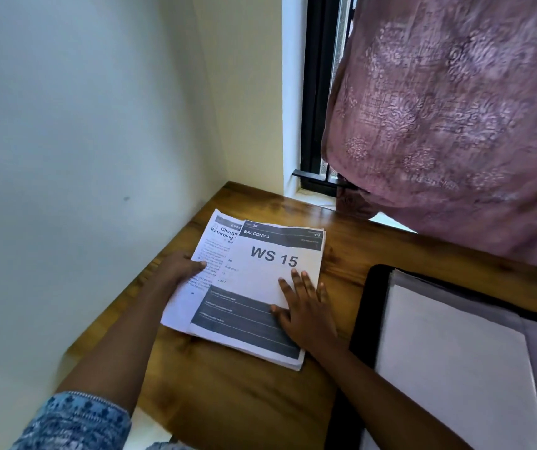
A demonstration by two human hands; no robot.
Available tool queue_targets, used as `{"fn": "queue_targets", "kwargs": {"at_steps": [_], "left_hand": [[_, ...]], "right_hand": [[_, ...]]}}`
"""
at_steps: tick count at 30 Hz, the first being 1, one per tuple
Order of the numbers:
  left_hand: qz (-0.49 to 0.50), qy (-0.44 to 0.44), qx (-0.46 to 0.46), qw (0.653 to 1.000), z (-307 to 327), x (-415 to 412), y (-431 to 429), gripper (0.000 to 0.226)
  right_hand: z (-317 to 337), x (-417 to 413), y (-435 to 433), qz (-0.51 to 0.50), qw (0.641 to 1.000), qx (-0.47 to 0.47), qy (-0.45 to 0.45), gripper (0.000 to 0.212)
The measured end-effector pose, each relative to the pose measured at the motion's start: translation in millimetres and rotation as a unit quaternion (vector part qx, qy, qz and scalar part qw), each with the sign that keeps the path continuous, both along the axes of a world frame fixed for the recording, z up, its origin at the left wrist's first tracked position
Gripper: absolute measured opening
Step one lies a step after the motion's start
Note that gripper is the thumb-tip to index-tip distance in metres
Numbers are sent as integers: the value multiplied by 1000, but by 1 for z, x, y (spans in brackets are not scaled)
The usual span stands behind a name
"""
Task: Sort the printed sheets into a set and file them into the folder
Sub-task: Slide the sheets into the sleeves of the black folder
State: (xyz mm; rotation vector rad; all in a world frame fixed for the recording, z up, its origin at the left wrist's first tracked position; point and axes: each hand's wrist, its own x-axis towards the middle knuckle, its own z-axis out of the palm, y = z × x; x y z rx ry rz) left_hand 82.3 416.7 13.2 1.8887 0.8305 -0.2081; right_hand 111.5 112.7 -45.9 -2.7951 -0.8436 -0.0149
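A stack of printed sheets (260, 280) lies on the wooden desk (228, 401). Its top sheet reads "WS 15" and "BALCONY 3". A second sheet (208, 251) with small text sticks out from under it on the left. My left hand (181, 267) holds the left edge of that lower sheet, thumb on top. Flat on the top sheet's lower right part rests my right hand (306, 306), fingers straight and spread. An open black folder (371, 306) with white and grey pages (448, 358) inside lies at the right.
The desk sits in a corner, with a pale wall (82, 157) on the left and a window frame (319, 125) behind. A pink patterned curtain (448, 118) hangs over the desk's far right, above the folder.
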Motion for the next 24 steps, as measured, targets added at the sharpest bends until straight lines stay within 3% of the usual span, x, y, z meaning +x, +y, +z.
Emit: {"fn": "queue_targets", "kwargs": {"at_steps": [5,9,16,18,21,22,24], "left_hand": [[-32,-39,137,989,11,-8,-16,37],[3,-81,312,947,36,-20,-2,21],[84,-174,444,875,117,-49,17,19],[88,-235,430,867,133,-57,17,20],[90,-314,315,891,144,-59,9,16],[84,-324,277,901,145,-58,1,12],[67,-336,207,916,139,-54,-19,7]], "right_hand": [[-1,0,0,5,1000,9,3,69],[-2,0,-1,15,1000,15,3,72],[6,-2,-1,16,999,7,38,81],[12,-2,0,17,999,1,51,75],[32,12,6,8,991,35,127,64],[47,17,7,-11,972,117,203,61],[76,23,6,-46,860,352,367,48]]}}
